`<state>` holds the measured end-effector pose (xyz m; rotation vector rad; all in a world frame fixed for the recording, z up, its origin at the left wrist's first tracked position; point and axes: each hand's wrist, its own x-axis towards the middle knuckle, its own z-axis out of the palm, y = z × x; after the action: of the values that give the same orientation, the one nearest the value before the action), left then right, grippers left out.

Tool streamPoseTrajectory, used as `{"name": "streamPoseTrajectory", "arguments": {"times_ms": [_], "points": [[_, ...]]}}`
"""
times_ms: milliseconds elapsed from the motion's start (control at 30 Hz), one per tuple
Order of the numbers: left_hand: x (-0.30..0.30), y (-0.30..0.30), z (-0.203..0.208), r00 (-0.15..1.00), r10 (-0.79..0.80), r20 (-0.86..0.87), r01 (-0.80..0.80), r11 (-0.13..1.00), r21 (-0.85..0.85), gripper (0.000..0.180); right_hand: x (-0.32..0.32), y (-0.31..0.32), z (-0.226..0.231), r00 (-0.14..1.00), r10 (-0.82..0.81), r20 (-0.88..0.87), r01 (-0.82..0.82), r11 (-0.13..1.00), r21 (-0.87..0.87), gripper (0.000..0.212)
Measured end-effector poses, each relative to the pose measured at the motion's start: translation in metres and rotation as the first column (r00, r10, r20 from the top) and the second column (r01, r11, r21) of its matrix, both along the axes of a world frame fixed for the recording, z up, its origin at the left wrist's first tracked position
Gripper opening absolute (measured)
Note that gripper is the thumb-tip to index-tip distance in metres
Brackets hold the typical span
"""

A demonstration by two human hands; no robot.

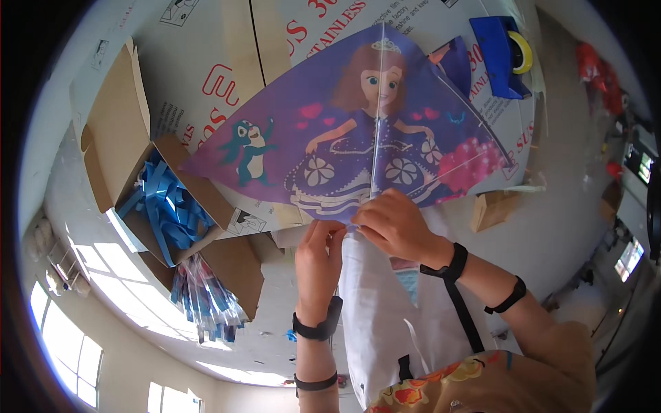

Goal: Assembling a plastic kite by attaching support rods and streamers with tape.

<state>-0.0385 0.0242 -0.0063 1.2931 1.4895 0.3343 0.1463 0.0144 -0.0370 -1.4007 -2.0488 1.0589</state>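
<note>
Nearest, the left hand (318,260) pinches the near tip of the purple kite (344,148), fingers closed narrow on its bottom edge. Just beside it, the right hand (392,224) presses on the same tip, fingers curled over the base of the clear centre stick (376,110). The kite lies spread flat on the cardboard-covered counter (206,62). To the left, an open cardboard box (124,131) holds blue ribbons (165,206). Far right sits a blue tape dispenser (502,55).

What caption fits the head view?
Both hands, left hand and right hand, pinch the lower tip of a purple cartoon kite over flattened cardboard.
</note>
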Motion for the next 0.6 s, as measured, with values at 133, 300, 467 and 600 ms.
{"name": "streamPoseTrajectory", "arguments": {"times_ms": [133, 300, 467, 600], "points": [[-0.052, 0.022, -0.014, 0.997, -0.054, -0.051, 0.056, 0.998, 0.031, 0.006, -0.05, 0.02, -0.008, 0.996, -0.07, 0.052, 0.07, 0.997, -0.009, 0.021], [-0.077, 0.038, -0.025, 0.996, -0.07, -0.055, 0.073, 0.996, 0.056, 0.007, -0.058, 0.033, -0.016, 0.993, -0.115, 0.032, 0.117, 0.99, -0.072, 0.02], [-0.103, 0.044, -0.048, 0.983, -0.046, -0.18, 0.081, 0.978, 0.193, 0.011, -0.056, 0.047, -0.033, 0.987, -0.098, 0.13, 0.117, 0.983, -0.143, 0.021], [-0.117, 0.032, -0.109, 0.925, 0.016, -0.38, 0.123, 0.933, 0.338, 0.053, -0.047, 0.056, -0.077, 0.965, -0.157, 0.207, 0.159, 0.987, 0.009, 0.018]]}}
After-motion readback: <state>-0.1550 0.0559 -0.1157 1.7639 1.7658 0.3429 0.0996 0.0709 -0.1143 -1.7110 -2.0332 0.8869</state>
